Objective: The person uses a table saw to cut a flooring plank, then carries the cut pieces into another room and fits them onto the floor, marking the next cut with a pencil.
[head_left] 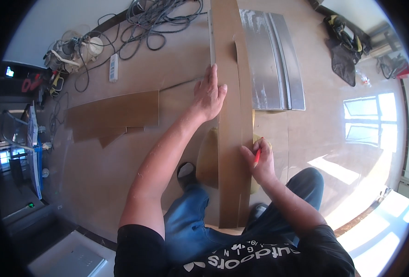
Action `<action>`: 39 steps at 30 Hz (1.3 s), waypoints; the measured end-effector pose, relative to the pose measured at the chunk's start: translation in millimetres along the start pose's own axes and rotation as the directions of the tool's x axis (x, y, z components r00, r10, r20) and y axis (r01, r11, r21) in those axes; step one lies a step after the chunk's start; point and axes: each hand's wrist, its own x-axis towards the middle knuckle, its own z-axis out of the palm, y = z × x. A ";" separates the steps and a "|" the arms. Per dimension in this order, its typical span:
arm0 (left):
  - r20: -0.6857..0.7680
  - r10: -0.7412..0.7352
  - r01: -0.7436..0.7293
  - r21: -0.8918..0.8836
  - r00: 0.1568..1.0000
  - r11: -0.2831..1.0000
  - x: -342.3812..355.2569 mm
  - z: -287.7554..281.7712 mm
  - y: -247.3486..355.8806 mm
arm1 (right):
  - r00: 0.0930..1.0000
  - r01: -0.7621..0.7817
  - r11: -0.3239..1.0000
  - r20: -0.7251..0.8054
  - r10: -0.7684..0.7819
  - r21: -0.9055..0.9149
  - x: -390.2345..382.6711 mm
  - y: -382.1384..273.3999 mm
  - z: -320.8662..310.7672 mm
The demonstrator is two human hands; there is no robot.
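Coiled cable (pixel 154 19) left of brown board (pixel 231 115)

The top edge cuts off the brown plank (pixel 231 124). Right of centre, the right hand (pixel 263 169) partly hides the red pencil (pixel 258 156).

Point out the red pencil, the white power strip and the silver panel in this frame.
Red pencil (pixel 258 155): head view, on its red shaft.
White power strip (pixel 114 69): head view, middle of its body.
Silver panel (pixel 262 60): head view, its broad face left of the lengthwise groove.
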 end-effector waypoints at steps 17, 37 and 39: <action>0.021 -0.059 0.060 -0.026 0.998 0.998 2.6 -3.5 13.5 | 0.980 -0.201 0.979 0.004 0.201 0.040 42.7 -6.0 3.3; 0.019 -0.138 0.137 0.056 0.990 0.989 2.7 -9.3 16.6 | 0.958 -0.287 0.953 -0.050 0.283 -0.095 39.2 -33.7 9.7; 0.034 -0.146 0.145 0.024 0.989 0.989 4.9 -9.9 20.0 | 0.965 -0.259 0.959 -0.067 0.253 -0.116 35.9 -30.0 8.0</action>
